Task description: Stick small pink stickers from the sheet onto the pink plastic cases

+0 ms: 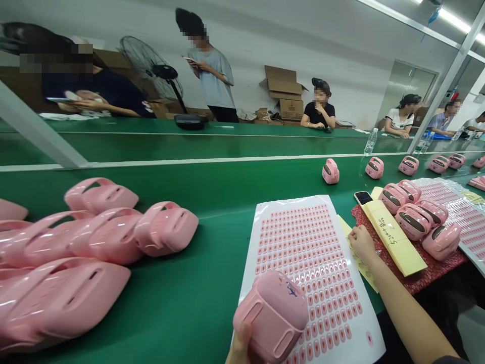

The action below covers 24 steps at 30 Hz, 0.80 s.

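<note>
Low in the centre of the view, just under the chin of the frame, the left hand [240, 346] is clamped around a pink plastic housing [271, 316], most of the hand hidden behind the shell; the housing sits tilted, a small printed mark on its top, over the lower part of a white sticker sheet [359, 333] printed with rows of tiny pink labels; that sheet lies on a green conveyor belt [197, 313].

Left of the grip, across the belt, lies a heap of hollow pink shells [109, 237], overlapping one another; right of the grip and well apart from it, the right hand [361, 242] rests with its fingers loosely together on a pale yellow paper strip [359, 268], holding nothing.

Just past the right hand, a red mat [379, 275] carries a handwritten yellow card [394, 237], a phone [362, 197] and a cluster of pink units with dark oval windows [411, 220]; a plastic-covered sticker sheet [450, 202] lies beyond them, and more pink units [408, 165] stand in a row along the far belt edge.

Farther ahead, past a water bottle [370, 141], co-workers [318, 108] sit along the bench, one person [208, 65] stands looking at a phone, beside a standing fan [149, 65] and cardboard boxes [284, 93].
</note>
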{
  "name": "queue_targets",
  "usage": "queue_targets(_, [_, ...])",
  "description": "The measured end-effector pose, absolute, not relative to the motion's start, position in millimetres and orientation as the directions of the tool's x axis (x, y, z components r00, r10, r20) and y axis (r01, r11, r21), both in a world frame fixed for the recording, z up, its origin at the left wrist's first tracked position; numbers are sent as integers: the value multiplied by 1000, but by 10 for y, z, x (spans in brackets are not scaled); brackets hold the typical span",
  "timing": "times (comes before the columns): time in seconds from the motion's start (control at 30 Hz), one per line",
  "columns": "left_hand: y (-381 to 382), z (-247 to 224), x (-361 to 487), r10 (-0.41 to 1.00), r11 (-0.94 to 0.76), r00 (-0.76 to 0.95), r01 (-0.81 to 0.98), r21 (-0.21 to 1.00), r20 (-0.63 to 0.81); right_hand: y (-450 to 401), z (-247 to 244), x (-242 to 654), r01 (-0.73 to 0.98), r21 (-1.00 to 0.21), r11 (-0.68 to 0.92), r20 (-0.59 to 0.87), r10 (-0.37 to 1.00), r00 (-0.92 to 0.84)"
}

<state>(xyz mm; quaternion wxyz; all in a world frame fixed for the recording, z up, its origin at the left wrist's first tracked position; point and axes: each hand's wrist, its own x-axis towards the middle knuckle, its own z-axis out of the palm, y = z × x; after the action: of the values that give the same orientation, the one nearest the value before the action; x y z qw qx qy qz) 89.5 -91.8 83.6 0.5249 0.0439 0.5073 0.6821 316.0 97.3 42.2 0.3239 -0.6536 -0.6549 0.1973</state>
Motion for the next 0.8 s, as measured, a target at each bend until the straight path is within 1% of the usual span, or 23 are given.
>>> queue_targets(0.23, [-913,797,889,775,18,-486,-621,783,-404,979,425,3302,635,-766,97,147,989,27])
queue_targets(0.33, [-887,797,890,778,5,-498,-606,795,-384,999,422,3346,627,-771,108,143,990,6])
queue_targets(0.5, [-854,829,897,800,-17,-502,-566,824,-328,997,443,3256,707,-692,144,180,983,-24])
queue_targets(0.63, [-867,834,882,810,-5,-489,-559,829,-325,891,445,3185,775,-605,183,179,980,-92])
queue_targets(0.7, [-879,814,864,814,-2,-483,-559,829,-324,814,426,3172,803,-570,172,160,982,-97])
queue_targets(0.8, [-892,764,832,809,6,-481,-569,822,-339,702,393,3162,835,-535,125,145,988,-54])
